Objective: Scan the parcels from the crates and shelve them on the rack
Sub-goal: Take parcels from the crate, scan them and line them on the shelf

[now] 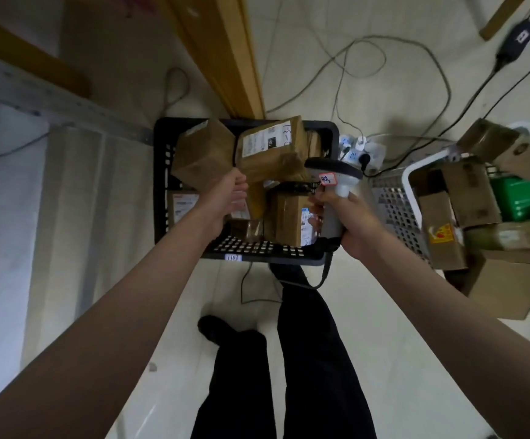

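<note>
Frame centre: left hand (230,196) grips a parcel (273,150) above the black crate (162,185); right hand (349,223) grips the scanner (333,185) beside it.

The black crate (257,248) bears a tag reading "1103"; other labels are too blurred to read.

White power strip (361,151) with plugs, grey cables (365,63) (looping over floor tiles), black adapter (517,39)
</note>
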`<state>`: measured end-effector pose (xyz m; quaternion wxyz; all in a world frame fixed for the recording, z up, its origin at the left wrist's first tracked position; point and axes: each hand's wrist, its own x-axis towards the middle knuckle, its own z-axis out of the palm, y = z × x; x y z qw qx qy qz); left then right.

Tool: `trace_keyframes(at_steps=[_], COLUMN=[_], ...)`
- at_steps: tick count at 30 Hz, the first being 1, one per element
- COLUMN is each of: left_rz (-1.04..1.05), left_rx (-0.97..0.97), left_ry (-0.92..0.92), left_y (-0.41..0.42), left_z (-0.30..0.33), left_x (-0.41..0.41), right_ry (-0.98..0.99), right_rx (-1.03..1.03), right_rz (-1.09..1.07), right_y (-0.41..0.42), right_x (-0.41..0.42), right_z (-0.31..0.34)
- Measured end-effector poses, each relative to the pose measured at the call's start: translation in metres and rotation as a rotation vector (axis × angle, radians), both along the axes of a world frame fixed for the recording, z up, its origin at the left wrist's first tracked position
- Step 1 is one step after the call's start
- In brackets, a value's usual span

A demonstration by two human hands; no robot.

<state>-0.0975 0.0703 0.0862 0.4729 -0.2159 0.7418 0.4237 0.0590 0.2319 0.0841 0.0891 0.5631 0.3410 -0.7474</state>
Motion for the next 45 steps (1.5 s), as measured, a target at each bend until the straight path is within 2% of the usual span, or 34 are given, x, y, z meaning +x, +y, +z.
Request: trace_keyframes(at_steps=[6, 13, 22, 26, 30, 35, 40, 45], left_rz=[-0.148, -0.248, -0.095, -0.057, -0.042, 0.172, 0.323, 0.430], left_rx=[-0.113, -0.184, -0.124, -0.108, -0.129, -0.091, 0.015, 0.008], left_ry=[0.018, 0.093, -0.022, -0.018, 0.051, 0.200, 0.359, 0.462], left_y=[0.027, 0.046, 0.050, 0.042, 0.028, -0.002, -0.039, -0.092], left_z=[-0.051, -0.091, -0.122, -0.128, -0.116, -0.074, -0.004, 0.074], left_x=[-0.031, -0.050, -0.041, -0.033, -0.010, 0.031, 0.070, 0.083], right_ry=[0.085, 0.109, 0.097, 0.096, 0.068, 0.090, 0.092, 0.087], right_rx=[0.014, -0.044, -0.052, -0.067, -0.003, -0.006, -0.033, -0.045], right_rz=[-0.053, 0.015, 0.159, 0.096, 0.090, 0.156, 0.272, 0.406], right_y=[0.015, 0.026, 0.033, 0.037, 0.031, 0.012, -0.028, -0.078], right_x=[-0.028, -0.055, -0.064, -0.052, -0.033, -0.004, 0.016, 0.020], right_z=[-0.052, -0.080, -0.099, -0.103, -0.100, -0.065, 0.006, 0.090])
